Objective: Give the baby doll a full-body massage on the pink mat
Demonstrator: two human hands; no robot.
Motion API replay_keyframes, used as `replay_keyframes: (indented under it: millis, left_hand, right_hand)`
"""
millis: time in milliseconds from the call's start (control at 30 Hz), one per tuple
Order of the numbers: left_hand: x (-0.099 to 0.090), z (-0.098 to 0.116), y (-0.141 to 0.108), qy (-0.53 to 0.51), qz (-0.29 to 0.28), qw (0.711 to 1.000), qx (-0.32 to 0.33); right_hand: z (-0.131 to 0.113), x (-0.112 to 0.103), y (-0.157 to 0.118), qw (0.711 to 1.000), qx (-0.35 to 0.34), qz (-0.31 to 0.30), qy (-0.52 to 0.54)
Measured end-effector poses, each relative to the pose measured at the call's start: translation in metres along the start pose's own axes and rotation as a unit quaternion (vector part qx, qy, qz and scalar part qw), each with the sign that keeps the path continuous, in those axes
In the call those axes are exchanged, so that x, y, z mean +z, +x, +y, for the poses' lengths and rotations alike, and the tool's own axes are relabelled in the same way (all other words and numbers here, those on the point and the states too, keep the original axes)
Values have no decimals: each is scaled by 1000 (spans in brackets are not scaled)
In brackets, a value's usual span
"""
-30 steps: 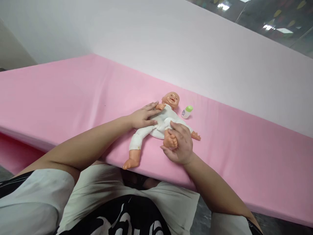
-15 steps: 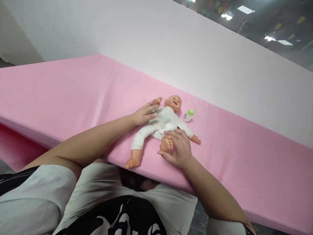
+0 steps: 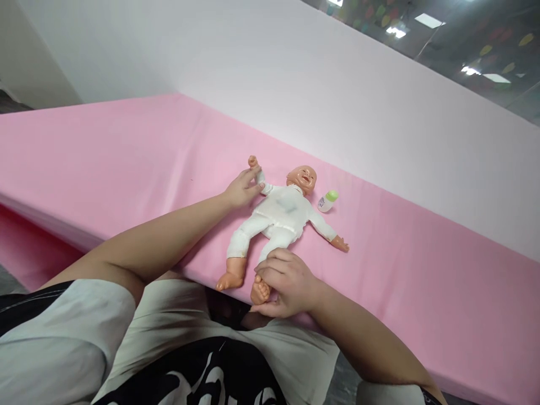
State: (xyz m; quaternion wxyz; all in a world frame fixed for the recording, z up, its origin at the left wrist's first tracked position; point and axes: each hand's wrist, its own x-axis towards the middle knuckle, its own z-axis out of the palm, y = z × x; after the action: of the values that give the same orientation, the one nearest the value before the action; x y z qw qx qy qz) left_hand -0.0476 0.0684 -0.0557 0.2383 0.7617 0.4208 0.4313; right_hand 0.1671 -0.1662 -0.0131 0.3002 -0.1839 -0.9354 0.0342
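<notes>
A baby doll (image 3: 282, 208) with a white cloth body lies face up on the pink-covered table (image 3: 105, 163), its head toward the wall. My left hand (image 3: 244, 188) is closed round the doll's raised arm at the left, just below its small plastic hand. Near the table's front edge, my right hand (image 3: 289, 284) wraps round the doll's lower leg and foot (image 3: 260, 291). The doll's other foot (image 3: 232, 274) rests on the cloth. Its other arm stretches out to the right, untouched.
A small bottle with a green cap (image 3: 328, 201) lies right of the doll's head. Behind the table stands a plain white wall (image 3: 295, 73). The table's front edge is close to my lap.
The doll's leg has come down from its belly toward the front edge with my right hand. Its arm at the left now reaches outward and up, and my left hand has shifted slightly left.
</notes>
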Motion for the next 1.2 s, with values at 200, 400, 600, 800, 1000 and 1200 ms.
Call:
replay_keyframes:
  millis: [200, 400, 600, 800, 1000, 1200]
  left_hand:
    - [5, 37, -15, 74, -130, 974, 173]
    - [14, 49, -18, 104, -227, 945, 212]
    - [12, 52, -21, 87, -204, 962, 158]
    - [4, 42, -15, 63, -84, 994, 35]
    - [-8, 17, -1, 91, -30, 988, -120]
    - [-15, 20, 0, 191, -69, 968, -145]
  right_hand:
    - [10, -30, -8, 973, 17, 159, -167]
    - [55, -26, -17, 953, 176, 159, -191]
    - [56, -22, -14, 962, 161, 142, -168]
    - [18, -20, -5, 989, 87, 80, -85]
    - [10, -1, -3, 998, 47, -49, 7]
    - [12, 2, -1, 996, 47, -69, 15]
